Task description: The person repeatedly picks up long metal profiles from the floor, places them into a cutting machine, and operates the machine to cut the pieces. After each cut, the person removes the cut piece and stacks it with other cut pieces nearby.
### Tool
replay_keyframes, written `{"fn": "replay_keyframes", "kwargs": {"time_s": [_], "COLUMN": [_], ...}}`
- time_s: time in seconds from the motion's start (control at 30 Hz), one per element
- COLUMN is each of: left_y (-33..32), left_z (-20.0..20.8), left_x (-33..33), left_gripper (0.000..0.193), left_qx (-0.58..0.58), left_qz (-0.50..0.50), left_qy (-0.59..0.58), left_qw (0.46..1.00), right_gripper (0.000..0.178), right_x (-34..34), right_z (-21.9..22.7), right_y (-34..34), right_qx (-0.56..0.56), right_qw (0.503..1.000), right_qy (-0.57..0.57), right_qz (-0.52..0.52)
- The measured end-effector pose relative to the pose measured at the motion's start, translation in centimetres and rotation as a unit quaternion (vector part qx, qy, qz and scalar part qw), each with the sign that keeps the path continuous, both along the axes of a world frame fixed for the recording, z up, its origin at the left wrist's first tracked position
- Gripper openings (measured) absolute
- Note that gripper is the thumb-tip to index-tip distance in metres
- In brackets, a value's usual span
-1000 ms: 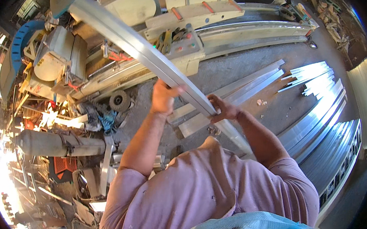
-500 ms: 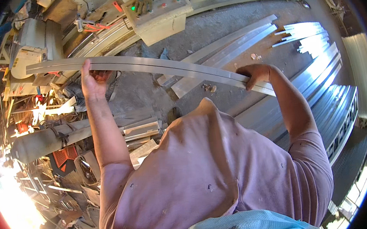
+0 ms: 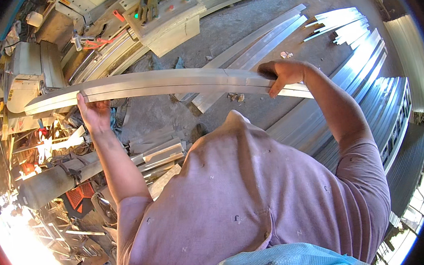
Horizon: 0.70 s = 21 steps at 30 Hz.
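Note:
A long pale metal profile (image 3: 167,84) with a dark seam along its length spans across in front of me, held up in both hands. My left hand (image 3: 95,113) grips it near its left end, thumb up on the near face and fingers curled underneath. Toward the other end, my right hand (image 3: 283,74) wraps over the top edge, with the thumb on the near face. Part of the fingers of each hand is hidden by the profile. Below it on the floor lie flat metal strips (image 3: 246,59).
A control box (image 3: 174,19) with coloured buttons and work gloves on top stands beyond. Stacked metal profiles (image 3: 371,108) lie at the right. A grey cylinder (image 3: 55,181) and shorter metal pieces (image 3: 161,154) are at the left. Shiny bars (image 3: 346,25) lie farther off.
The profile's left end has come down and nearer, and its broad face shows more. My left hand has moved left and lower with it; my right hand has shifted slightly left and up.

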<state>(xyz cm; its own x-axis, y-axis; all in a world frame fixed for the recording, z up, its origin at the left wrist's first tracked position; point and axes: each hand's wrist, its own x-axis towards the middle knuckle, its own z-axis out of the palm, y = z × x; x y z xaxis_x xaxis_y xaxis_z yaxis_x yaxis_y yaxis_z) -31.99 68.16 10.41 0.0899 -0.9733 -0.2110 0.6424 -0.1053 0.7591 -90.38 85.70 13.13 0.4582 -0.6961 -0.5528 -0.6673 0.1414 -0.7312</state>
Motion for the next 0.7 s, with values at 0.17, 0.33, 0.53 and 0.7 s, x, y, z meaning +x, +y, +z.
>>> {"fn": "replay_keyframes", "kwargs": {"time_s": [0.17,0.33,0.53,0.7], "left_y": [0.6,0.9,1.9,2.2], "left_z": [-1.3,-1.2,-0.9,-0.4], "left_x": [-0.3,-0.3,-0.4,-0.1], "left_gripper": [0.064,0.064,0.062,0.066], "left_qx": [-0.031,-0.018,-0.108,-0.153], "left_qz": [0.004,0.026,-0.007,-0.012], "left_qy": [0.012,0.012,0.045,0.033], "left_qw": [0.999,0.999,0.993,0.988], "right_gripper": [0.08,0.075,0.071,0.074], "right_x": [0.4,0.6,1.7,2.5], "right_z": [-0.1,0.5,2.1,3.8], "right_y": [0.4,0.2,0.9,1.7], "right_qx": [-0.03,-0.033,-0.1,-0.168], "right_qw": [0.999,0.999,0.994,0.982], "right_qy": [-0.018,-0.015,0.043,0.085], "right_qz": [-0.024,-0.012,-0.019,-0.024]}}
